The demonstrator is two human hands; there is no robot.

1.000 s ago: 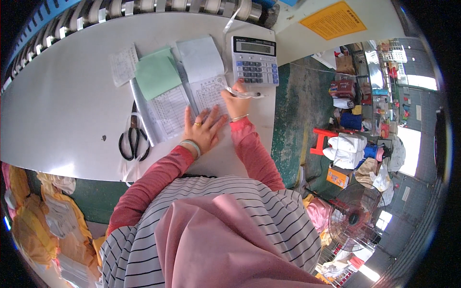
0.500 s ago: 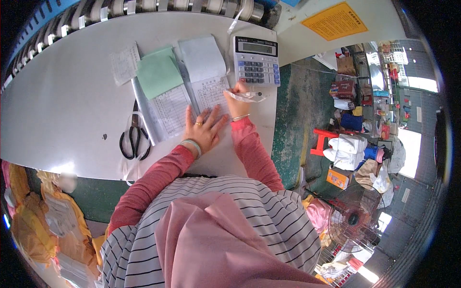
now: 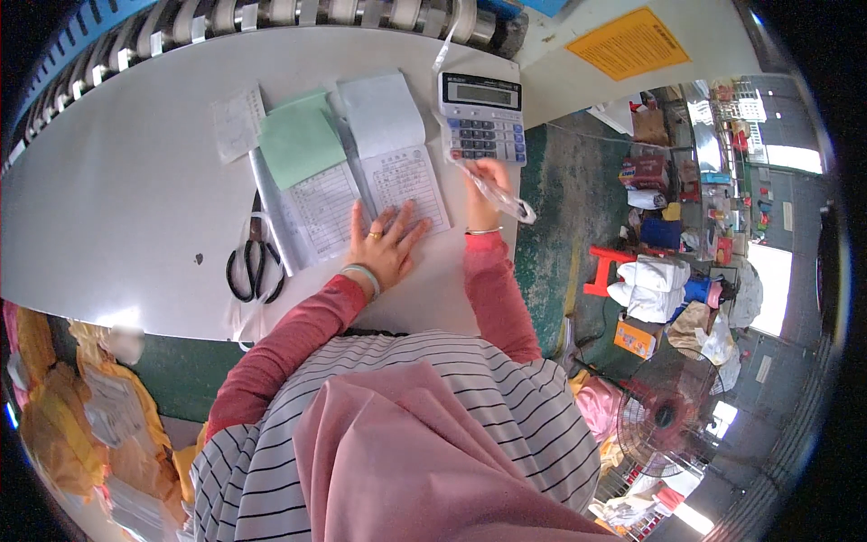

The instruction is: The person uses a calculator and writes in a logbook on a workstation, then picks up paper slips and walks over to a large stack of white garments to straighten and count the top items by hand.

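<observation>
My left hand [image 3: 386, 246] lies flat with fingers spread on the lower edge of a form pad [image 3: 405, 181] with ruled, partly filled-in pages. My right hand [image 3: 486, 194] is closed around a pen [image 3: 499, 194] that has a whitish strip trailing along it. That hand is off the paper, just below the lower keys of a grey calculator [image 3: 483, 117]. Whether it touches the keys, I cannot tell. Left of the pad lies a second form book [image 3: 323, 212], partly covered by a green sheet [image 3: 301, 140]. Black-handled scissors [image 3: 256, 262] rest beside it.
A pale table [image 3: 126, 199] carries all this. A machine with metal rollers [image 3: 271, 14] borders its far side. To the right, on the green floor, stand a red stool [image 3: 603, 269], white bags [image 3: 652, 285] and a fan [image 3: 666, 415]. Yellow sacks [image 3: 63, 425] lie at lower left.
My right hand has lifted from the pad's page and shifted right with the pen, to below the calculator. More of the written page shows. My left hand stays in place.
</observation>
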